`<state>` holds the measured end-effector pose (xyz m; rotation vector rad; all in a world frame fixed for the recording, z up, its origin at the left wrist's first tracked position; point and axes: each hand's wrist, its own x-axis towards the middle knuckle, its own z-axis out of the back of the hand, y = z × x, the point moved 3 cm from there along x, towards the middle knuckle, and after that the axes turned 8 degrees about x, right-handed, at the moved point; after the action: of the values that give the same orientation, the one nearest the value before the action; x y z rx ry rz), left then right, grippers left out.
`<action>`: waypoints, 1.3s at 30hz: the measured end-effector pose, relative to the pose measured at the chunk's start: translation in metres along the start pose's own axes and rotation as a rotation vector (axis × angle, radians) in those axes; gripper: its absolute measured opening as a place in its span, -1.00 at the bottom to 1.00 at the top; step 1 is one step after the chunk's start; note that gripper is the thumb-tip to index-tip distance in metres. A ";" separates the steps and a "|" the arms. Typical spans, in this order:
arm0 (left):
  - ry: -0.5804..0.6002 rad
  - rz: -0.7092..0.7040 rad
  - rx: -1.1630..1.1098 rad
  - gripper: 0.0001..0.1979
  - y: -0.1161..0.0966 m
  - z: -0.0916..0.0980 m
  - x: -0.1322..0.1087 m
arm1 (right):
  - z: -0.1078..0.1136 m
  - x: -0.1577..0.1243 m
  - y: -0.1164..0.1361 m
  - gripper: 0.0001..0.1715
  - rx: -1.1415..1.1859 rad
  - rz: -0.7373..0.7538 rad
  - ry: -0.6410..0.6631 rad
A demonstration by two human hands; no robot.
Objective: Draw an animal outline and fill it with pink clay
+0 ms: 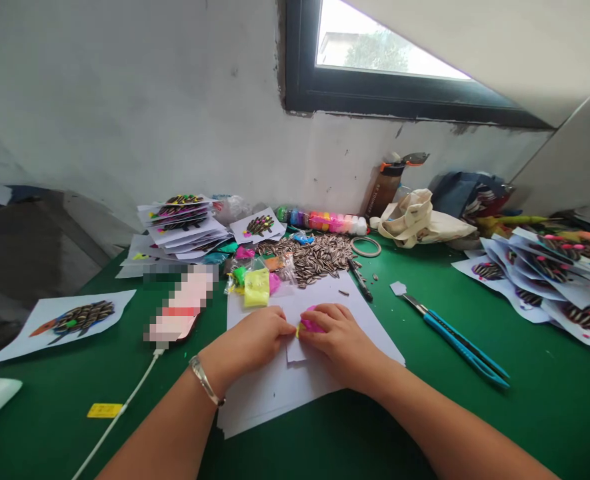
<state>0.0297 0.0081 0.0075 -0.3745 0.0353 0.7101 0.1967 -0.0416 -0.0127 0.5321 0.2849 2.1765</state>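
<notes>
pink modelling clay (311, 325) | soft lump, yellow at left edge | on white paper (325, 293)

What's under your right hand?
Under the right hand is pink clay on white paper. The fingers cover most of the clay, so its whole shape cannot be seen.

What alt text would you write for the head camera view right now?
The left hand and right hand press pink modeling clay onto white paper on a green table, beside a heap of sunflower seeds and seed-art pictures.

A scuffed white plaster wall (125, 87) rises behind the green tabletop (549, 400) — its dark-framed window (375, 93) bright with daylight.
</notes>
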 end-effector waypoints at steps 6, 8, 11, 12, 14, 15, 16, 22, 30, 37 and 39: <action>-0.025 -0.015 -0.017 -0.71 0.003 -0.004 -0.001 | 0.003 -0.004 -0.006 -0.49 0.014 -0.024 -0.115; -0.032 -0.012 -0.021 -0.70 0.004 -0.005 -0.001 | 0.002 -0.003 -0.005 -0.51 0.004 -0.010 -0.095; -0.037 -0.011 -0.023 -0.71 0.005 -0.007 -0.001 | -0.001 -0.002 -0.003 -0.63 -0.007 0.004 -0.049; -0.038 -0.012 -0.020 -0.71 0.005 -0.007 -0.001 | -0.002 -0.001 -0.003 -0.66 -0.008 0.008 -0.040; -0.039 -0.013 -0.017 -0.72 0.005 -0.007 -0.001 | -0.003 -0.001 -0.003 -0.69 -0.005 0.015 -0.034; -0.039 -0.012 -0.017 -0.72 0.006 -0.007 -0.001 | -0.003 -0.001 -0.004 -0.69 -0.003 0.015 -0.036; -0.039 -0.010 -0.017 -0.72 0.006 -0.006 -0.001 | -0.003 -0.001 -0.005 -0.67 -0.003 0.011 -0.041; -0.031 -0.011 0.000 -0.73 0.004 -0.005 -0.002 | -0.006 0.000 -0.007 -0.57 -0.054 -0.023 -0.045; -0.024 -0.007 -0.001 -0.72 0.005 -0.005 -0.001 | -0.010 0.002 -0.006 -0.55 -0.086 -0.077 -0.009; -0.021 -0.022 0.008 -0.76 0.009 -0.009 0.000 | -0.012 0.002 -0.006 -0.57 -0.083 -0.074 0.028; -0.023 -0.020 0.011 -0.75 0.009 -0.008 0.000 | -0.012 0.001 -0.006 -0.53 -0.083 -0.076 0.017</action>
<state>0.0247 0.0114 -0.0031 -0.3552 0.0138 0.6945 0.1948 -0.0368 -0.0256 0.4496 0.2198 2.1100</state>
